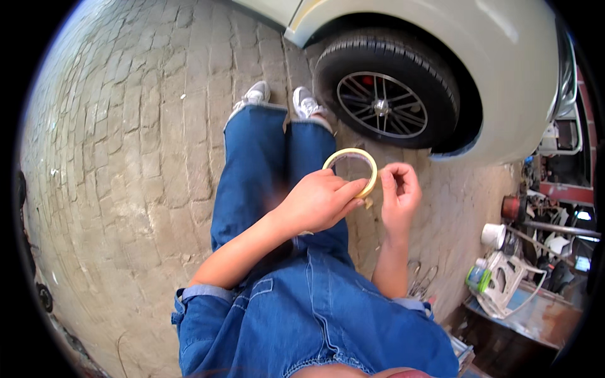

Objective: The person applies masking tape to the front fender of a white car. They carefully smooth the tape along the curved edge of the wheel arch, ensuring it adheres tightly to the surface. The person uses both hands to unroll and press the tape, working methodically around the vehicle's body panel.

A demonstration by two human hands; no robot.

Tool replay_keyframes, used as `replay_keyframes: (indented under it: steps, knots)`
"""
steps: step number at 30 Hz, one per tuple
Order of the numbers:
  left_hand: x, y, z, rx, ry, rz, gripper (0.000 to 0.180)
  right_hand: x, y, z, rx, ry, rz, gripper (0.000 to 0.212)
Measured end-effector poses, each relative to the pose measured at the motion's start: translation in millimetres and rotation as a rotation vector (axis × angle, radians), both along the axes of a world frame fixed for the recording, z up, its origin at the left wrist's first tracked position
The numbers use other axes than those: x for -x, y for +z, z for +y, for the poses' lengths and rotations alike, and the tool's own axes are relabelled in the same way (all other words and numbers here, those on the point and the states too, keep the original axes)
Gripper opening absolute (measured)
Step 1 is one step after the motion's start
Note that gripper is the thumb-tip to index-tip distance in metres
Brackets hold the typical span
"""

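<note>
Now the left hand (pixel 322 200) grasps a pale yellow tape roll (pixel 374 172), while the right hand (pixel 399 194) curls just beside it, whether pinching anything I cannot tell

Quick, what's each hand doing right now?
Left hand: closed on a roll of pale yellow tape.
Right hand: fingers curled beside the roll; whether they pinch anything cannot be told.
</note>
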State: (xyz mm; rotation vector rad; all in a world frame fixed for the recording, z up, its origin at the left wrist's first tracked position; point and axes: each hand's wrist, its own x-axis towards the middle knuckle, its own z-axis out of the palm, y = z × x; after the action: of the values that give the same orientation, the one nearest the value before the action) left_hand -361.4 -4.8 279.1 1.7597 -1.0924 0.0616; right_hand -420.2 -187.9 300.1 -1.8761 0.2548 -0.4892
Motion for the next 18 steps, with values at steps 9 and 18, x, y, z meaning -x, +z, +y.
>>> replay_keyframes:
  steps: [9,18]
  knots:
    - [-69.7,10.4,-21.8,0.025,0.014,0.066,0.016,-35.7,38.9,-14.2,0.143,-0.035,-0.142,0.009]
    - [-106.7,38.5,-81.6,0.389,-0.007,0.407,0.024,-107.8,89.0,-41.8,0.538,-0.162,-0.366,0.01]
